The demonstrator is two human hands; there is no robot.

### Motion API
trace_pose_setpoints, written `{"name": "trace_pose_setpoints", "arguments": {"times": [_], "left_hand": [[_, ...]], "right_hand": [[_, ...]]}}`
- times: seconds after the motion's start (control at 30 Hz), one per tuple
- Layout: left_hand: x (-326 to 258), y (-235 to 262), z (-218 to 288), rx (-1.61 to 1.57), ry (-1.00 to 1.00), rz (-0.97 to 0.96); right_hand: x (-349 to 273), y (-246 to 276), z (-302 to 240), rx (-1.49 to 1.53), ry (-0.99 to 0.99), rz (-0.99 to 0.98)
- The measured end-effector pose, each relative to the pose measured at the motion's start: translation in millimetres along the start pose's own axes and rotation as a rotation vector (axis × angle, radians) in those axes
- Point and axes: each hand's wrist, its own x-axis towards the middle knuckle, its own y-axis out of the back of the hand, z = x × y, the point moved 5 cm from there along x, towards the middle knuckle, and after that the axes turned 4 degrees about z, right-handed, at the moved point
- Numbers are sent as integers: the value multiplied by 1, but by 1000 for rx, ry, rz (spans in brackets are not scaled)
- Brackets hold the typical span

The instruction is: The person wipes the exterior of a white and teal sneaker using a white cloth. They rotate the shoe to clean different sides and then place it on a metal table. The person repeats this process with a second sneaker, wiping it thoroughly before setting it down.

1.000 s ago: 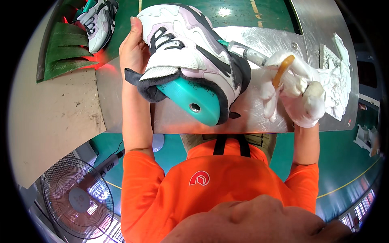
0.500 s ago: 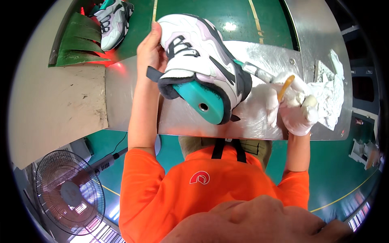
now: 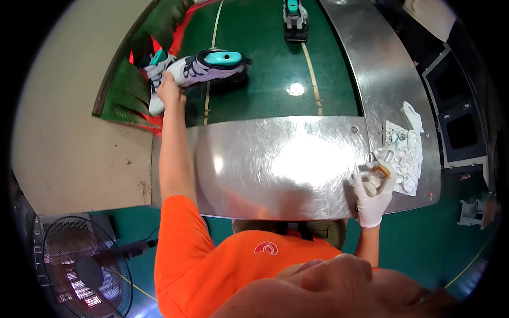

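Note:
At the far left, my bare left hand (image 3: 169,94) is closed around the toe of a white and lilac sneaker (image 3: 204,73) with black trim, held over the green belt. A teal shoe last with a dark hole fills its collar. Beside it, close to my fingers, rests a similar sneaker (image 3: 157,98). My right hand (image 3: 372,200), in a white glove, grips a slim tool with a clear barrel (image 3: 389,154) and a teal tip. An amber stick-like piece (image 3: 383,170) also shows in its fingers. The tool's tip reaches over crumpled white cloth (image 3: 412,168).
A steel worktop (image 3: 238,175) borders the green belt (image 3: 260,79). Another sneaker (image 3: 295,24) stands on the belt at the far side. Slit green flaps (image 3: 119,103) hang under red light at left. A fan (image 3: 87,270) stands on the floor at lower left.
My left hand has carried the sneaker from the worktop out to the far left, beside the other sneaker. My right hand has drawn the tool away from the shoe to the white cloth.

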Motion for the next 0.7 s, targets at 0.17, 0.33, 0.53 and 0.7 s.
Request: {"name": "trace_pose_setpoints", "arguments": {"times": [0.17, 0.33, 0.53, 0.7], "left_hand": [[39, 25, -18, 931, 54, -134], [-33, -69, 52, 1845, -950, -336], [-98, -275, 31, 1208, -1056, -784], [-74, -414, -61, 1355, -620, -772]], "right_hand": [[6, 0, 2, -2, -47, 110], [12, 0, -5, -173, -60, 149], [8, 2, 10, -48, -222, 77], [-2, 4, 15, 24, -230, 33]]}}
